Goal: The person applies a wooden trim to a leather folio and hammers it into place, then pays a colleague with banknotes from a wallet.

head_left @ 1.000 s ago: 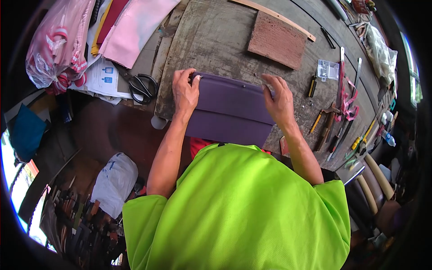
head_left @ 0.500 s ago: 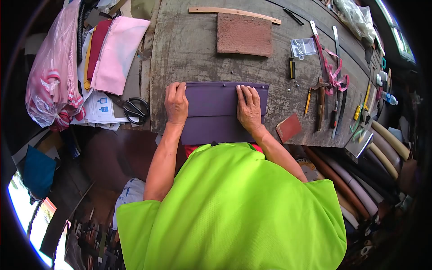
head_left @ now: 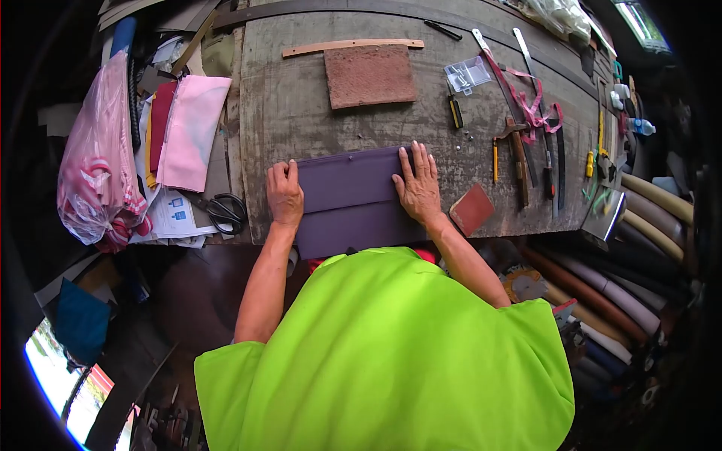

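Note:
A dark purple folded sheet point(head_left: 347, 184), like leather or vinyl, lies at the front edge of the workbench. A crease runs across its middle, and a small metal stud shows near its top edge. My left hand point(head_left: 285, 197) is closed at the sheet's left edge with its fingers curled over it; the thumb is mostly hidden. Flat on the right end rests my right hand point(head_left: 420, 186), fingers stretched out and slightly apart, tips at the top right corner. A reddish-brown square block point(head_left: 472, 210) lies just right of that hand.
Behind the sheet are a rough reddish slab point(head_left: 370, 77) and a wooden strip point(head_left: 353, 47). To the right lie a clear plastic box point(head_left: 468, 74), a hammer point(head_left: 519, 161), a pencil point(head_left: 495, 161) and a pink tape point(head_left: 535, 113). Scissors point(head_left: 226, 213) and pink fabric point(head_left: 194, 131) are left.
My right hand has slid to the sheet's right end and its fingers have straightened. My left hand stays at the left edge. The sheet is tilted slightly, and the camera view has shifted.

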`<state>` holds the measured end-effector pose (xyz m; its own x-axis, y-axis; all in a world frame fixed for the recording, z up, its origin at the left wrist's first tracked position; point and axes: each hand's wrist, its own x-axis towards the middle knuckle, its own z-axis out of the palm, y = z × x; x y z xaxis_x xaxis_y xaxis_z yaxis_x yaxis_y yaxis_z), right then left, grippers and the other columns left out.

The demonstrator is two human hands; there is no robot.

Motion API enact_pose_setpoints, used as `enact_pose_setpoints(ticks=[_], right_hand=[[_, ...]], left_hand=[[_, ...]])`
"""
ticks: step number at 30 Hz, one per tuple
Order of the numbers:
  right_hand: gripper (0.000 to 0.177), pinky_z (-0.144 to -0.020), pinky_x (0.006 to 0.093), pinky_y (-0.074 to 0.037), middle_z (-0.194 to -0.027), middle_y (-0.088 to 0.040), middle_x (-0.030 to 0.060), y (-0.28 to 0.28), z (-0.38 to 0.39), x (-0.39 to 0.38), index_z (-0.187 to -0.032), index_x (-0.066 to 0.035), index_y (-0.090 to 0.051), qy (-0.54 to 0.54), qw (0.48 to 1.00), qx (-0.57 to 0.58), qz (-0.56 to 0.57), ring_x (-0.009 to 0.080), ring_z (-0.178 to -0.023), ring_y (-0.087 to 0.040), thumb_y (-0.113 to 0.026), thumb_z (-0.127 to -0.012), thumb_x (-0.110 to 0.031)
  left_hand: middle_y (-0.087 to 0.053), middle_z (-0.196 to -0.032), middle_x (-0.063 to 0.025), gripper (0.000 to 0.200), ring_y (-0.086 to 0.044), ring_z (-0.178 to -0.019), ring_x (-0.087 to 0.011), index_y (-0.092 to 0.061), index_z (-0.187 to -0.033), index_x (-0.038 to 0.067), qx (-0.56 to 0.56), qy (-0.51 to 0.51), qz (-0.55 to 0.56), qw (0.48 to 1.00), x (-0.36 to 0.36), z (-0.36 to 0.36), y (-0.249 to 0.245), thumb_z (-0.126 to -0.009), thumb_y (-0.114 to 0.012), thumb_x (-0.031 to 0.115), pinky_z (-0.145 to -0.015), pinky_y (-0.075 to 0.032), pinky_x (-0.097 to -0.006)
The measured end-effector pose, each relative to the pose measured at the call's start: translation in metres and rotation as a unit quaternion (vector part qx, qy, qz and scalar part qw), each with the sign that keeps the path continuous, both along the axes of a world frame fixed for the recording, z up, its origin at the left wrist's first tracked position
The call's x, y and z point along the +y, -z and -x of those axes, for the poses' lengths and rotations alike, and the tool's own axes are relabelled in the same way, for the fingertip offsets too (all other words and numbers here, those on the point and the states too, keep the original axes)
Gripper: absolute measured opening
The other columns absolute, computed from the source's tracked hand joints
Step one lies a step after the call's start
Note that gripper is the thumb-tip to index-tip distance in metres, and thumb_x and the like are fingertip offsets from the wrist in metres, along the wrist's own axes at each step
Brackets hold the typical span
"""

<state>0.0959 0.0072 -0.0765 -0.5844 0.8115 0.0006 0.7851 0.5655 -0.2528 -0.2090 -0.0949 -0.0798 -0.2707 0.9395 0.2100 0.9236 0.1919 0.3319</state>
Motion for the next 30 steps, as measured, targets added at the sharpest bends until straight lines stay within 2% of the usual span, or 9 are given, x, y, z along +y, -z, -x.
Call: enact_pose_setpoints(ticks=[2,5,8,9,15,18,24,27,30], right_hand=[[0.059,-0.125,0.0499,-0.015,-0.164,-0.027,0.0189,-0.001,0.004,0.001,-0.153,-0.007,-0.042,0.005,1.0,0.013,-0.005,0.0349,-0.154,-0.02,-0.055,-0.101,-0.033],[0.048,-0.118,0.0476,-0.032,-0.148,-0.046,0.0198,-0.033,0.026,0.008,-0.141,-0.004,-0.054,0.001,0.995,0.055,-0.081,0.0349,-0.142,-0.04,-0.062,-0.097,-0.023],[0.035,-0.099,0.0436,-0.048,-0.121,-0.06,0.0159,-0.029,0.055,0.041,-0.126,-0.002,-0.062,-0.055,0.98,0.173,0.076,0.0333,-0.117,-0.058,-0.065,-0.093,-0.011],[0.027,-0.083,0.0425,-0.052,-0.101,-0.061,0.0125,-0.03,0.072,0.052,-0.118,-0.003,-0.064,-0.074,0.972,0.223,0.024,0.0325,-0.096,-0.061,-0.065,-0.091,-0.007],[0.013,-0.081,0.0444,-0.052,-0.097,-0.058,0.0138,-0.005,0.1,0.088,-0.103,-0.003,-0.062,-0.146,0.98,0.11,0.082,0.0327,-0.095,-0.059,-0.062,-0.09,-0.004],[0.01,-0.08,0.0455,-0.051,-0.096,-0.057,0.0147,-0.008,0.106,0.089,-0.1,-0.002,-0.059,-0.155,0.981,0.107,0.051,0.033,-0.095,-0.059,-0.06,-0.09,-0.002],[0.031,-0.083,0.0435,-0.052,-0.103,-0.059,0.016,-0.022,0.127,0.09,-0.123,-0.002,-0.059,-0.145,0.958,0.243,0.057,0.0354,-0.1,-0.06,-0.06,-0.092,-0.001],[0.045,-0.097,0.0435,-0.049,-0.124,-0.059,0.0184,-0.038,0.089,0.049,-0.138,-0.005,-0.055,-0.106,0.968,0.225,0.03,0.0377,-0.12,-0.056,-0.063,-0.094,-0.008],[0.056,-0.116,0.0484,-0.035,-0.151,-0.045,0.0204,-0.036,0.038,-0.002,-0.148,-0.008,-0.048,-0.07,0.99,0.124,0.003,0.0399,-0.143,-0.039,-0.065,-0.096,-0.02]], left_hand=[[-0.052,-0.107,-0.0137,0.039,-0.055,-0.098,-0.0319,-0.065,-0.123,-0.003,0.027,-0.008,0.02,0.999,-0.004,-0.005,0.002,-0.085,-0.061,-0.007,-0.085,-0.049,-0.0439],[-0.051,-0.119,-0.0158,0.045,-0.053,-0.105,-0.0336,-0.06,-0.132,-0.001,0.059,-0.033,0.031,0.997,-0.009,-0.019,-0.006,-0.087,-0.063,-0.001,-0.091,-0.046,-0.0473],[-0.048,-0.133,-0.0169,0.049,-0.047,-0.119,-0.0366,-0.055,-0.139,0.002,0.047,-0.076,0.046,0.995,-0.011,-0.038,-0.005,-0.091,-0.063,0.008,-0.102,-0.04,-0.0508],[-0.047,-0.134,-0.0167,0.05,-0.046,-0.121,-0.0366,-0.055,-0.14,0.002,0.045,-0.089,0.044,0.994,-0.01,-0.044,-0.008,-0.091,-0.063,0.009,-0.103,-0.039,-0.0509],[-0.036,-0.153,-0.0186,0.061,-0.034,-0.142,-0.0373,-0.041,-0.151,0.002,0.039,-0.112,0.097,0.988,-0.02,-0.055,0.001,-0.097,-0.061,0.021,-0.113,-0.031,-0.0549],[-0.03,-0.159,-0.0198,0.066,-0.026,-0.148,-0.0384,-0.035,-0.154,-0.001,0.019,-0.09,0.085,0.992,-0.03,-0.057,0.001,-0.098,-0.06,0.025,-0.118,-0.027,-0.0539],[-0.026,-0.16,-0.0202,0.066,-0.02,-0.151,-0.0395,-0.033,-0.153,-0.002,-0.035,-0.102,0.073,0.991,-0.033,-0.057,0.002,-0.099,-0.06,0.023,-0.121,-0.023,-0.0533],[-0.029,-0.157,-0.0198,0.063,-0.022,-0.15,-0.0414,-0.038,-0.149,-0.001,-0.096,-0.126,0.013,0.987,-0.031,-0.054,0.002,-0.095,-0.064,0.018,-0.119,-0.026,-0.0548],[-0.031,-0.156,-0.02,0.061,-0.024,-0.149,-0.0427,-0.041,-0.147,-0.001,-0.066,-0.108,-0.006,0.992,-0.031,-0.049,0.0,-0.093,-0.065,0.014,-0.118,-0.028,-0.0556]])
